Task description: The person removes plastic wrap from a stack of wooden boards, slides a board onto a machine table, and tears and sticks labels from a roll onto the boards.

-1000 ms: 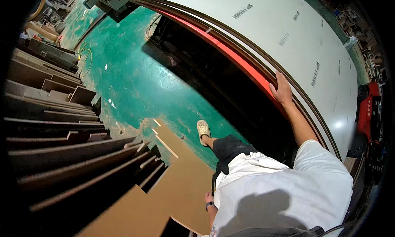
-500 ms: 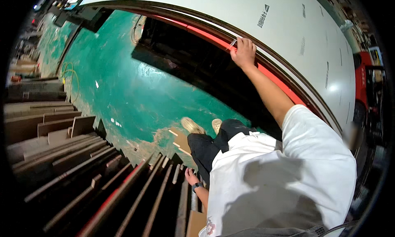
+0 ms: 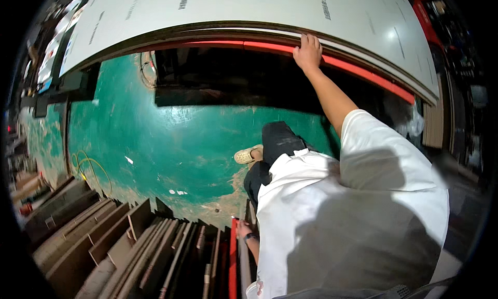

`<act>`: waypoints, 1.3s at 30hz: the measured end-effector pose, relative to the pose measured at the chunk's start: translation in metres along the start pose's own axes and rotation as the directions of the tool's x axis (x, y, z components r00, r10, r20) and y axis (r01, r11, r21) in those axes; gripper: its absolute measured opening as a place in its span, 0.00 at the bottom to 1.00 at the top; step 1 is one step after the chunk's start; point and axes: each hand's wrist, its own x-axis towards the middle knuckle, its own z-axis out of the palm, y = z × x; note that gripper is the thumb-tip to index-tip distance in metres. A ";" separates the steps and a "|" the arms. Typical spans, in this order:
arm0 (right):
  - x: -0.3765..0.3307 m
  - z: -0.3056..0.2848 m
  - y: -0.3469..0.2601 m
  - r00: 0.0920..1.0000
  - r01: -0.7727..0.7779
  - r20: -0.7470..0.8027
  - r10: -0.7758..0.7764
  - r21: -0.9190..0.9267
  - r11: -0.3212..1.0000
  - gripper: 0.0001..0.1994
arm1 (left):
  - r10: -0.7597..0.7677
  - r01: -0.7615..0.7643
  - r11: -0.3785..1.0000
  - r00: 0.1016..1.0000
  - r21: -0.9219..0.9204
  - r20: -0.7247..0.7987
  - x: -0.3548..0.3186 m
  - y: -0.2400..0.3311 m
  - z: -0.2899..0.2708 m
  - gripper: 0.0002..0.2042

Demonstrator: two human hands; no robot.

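White-faced sheets (image 3: 259, 7) with dark printed marks lie stacked on a red-edged support (image 3: 270, 46) across the top. At the near edge of the stack, my right hand (image 3: 309, 55) is closed, with its fingers hooked over the sheet edges. That arm reaches up and forward. My left hand (image 3: 243, 229), with a dark watch (image 3: 251, 236) on its wrist, hangs low by my side. It is beside the top end of a red-edged board (image 3: 233, 255). Its fingers are small and partly hidden, so I cannot tell whether they touch or hold the board.
Many boards (image 3: 116, 237) stand on edge in a row at the lower left. A dark frame (image 3: 202, 81) sits beneath the sheets. A yellow hose (image 3: 92, 167) lies on the green floor (image 3: 166, 148). Red machinery (image 3: 426, 16) is at the upper right.
My view has turned, and the stack now runs more level across the top. My right hand remains at its edge. My left hand is now beside the red-edged board.
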 end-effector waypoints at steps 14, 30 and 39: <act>-0.012 -0.026 -0.034 0.945 -0.318 0.039 0.325 0.350 0.881 0.18 | 0.086 -0.387 0.689 0.883 0.612 0.462 0.206 0.378 -0.032 0.17; -0.001 0.049 -0.126 -0.020 -0.296 0.647 0.762 0.724 -0.622 0.27 | 0.090 -0.708 0.450 0.642 0.544 0.762 0.257 0.620 0.092 0.17; -0.028 0.055 -0.087 0.178 -0.302 0.751 0.636 0.657 -0.691 0.18 | 0.140 -0.542 0.636 0.781 0.550 0.608 0.304 0.587 0.000 0.15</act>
